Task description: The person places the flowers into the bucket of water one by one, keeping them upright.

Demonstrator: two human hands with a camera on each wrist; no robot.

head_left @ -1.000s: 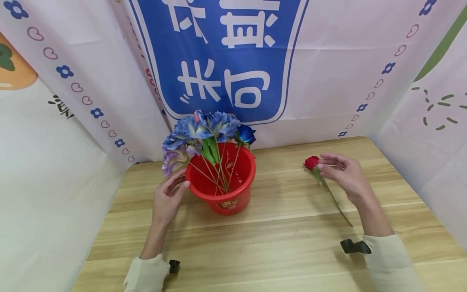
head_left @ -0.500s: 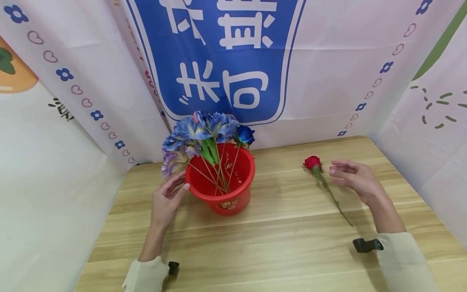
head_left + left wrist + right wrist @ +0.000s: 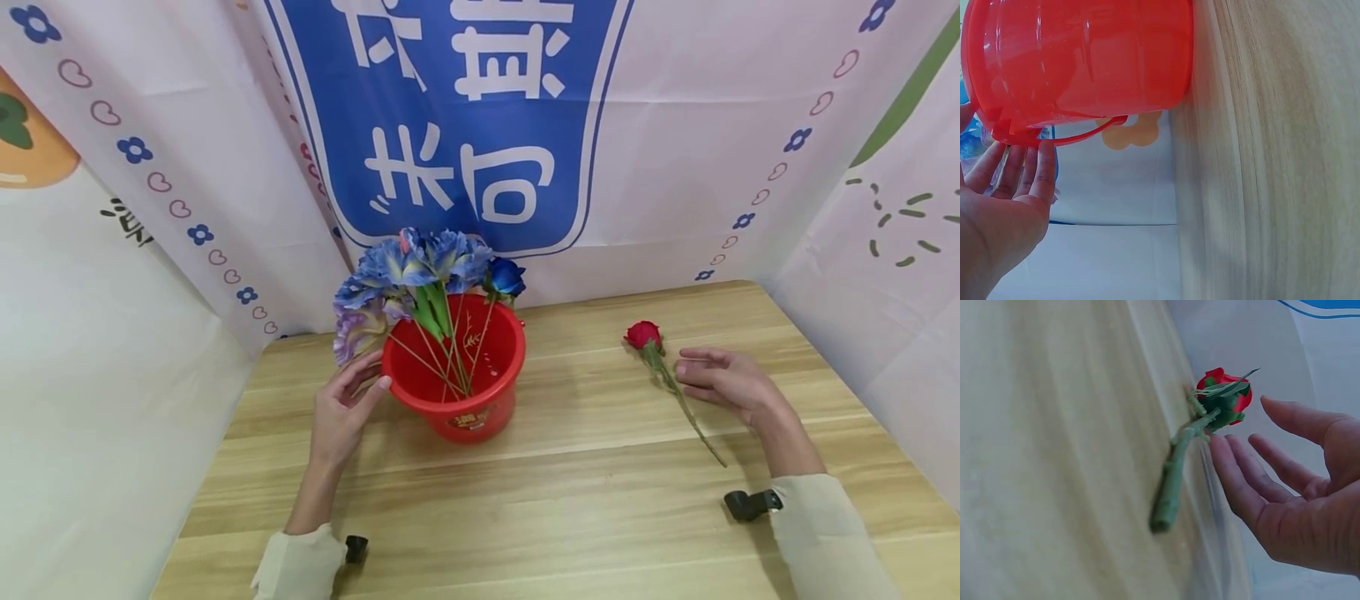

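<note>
In the head view a red bucket (image 3: 453,408) stands on the table, with several artificial flowers leaning in it. Blue ruffled blooms (image 3: 420,262), a purple bloom (image 3: 356,329) and a blue rose (image 3: 506,277) rise above its rim. My left hand (image 3: 347,408) touches the bucket's left side, fingers extended against the rim near the red handle (image 3: 1079,137) in the left wrist view. On the right, a red rose (image 3: 643,335) with a green stem (image 3: 1175,469) lies on the table. My right hand (image 3: 727,383) is just right of its stem, fingers loosely extended and holding nothing.
The wood-grain table (image 3: 555,517) meets a white printed cloth (image 3: 675,167) at the back. A blue panel with white characters (image 3: 465,183) hangs behind the bucket. Small black devices (image 3: 752,505) sit at both sleeve cuffs.
My right hand has moved away from the red rose's bloom to the right, then a little down toward the stem. The rose stays on the table. My left hand and the bucket look unmoved.
</note>
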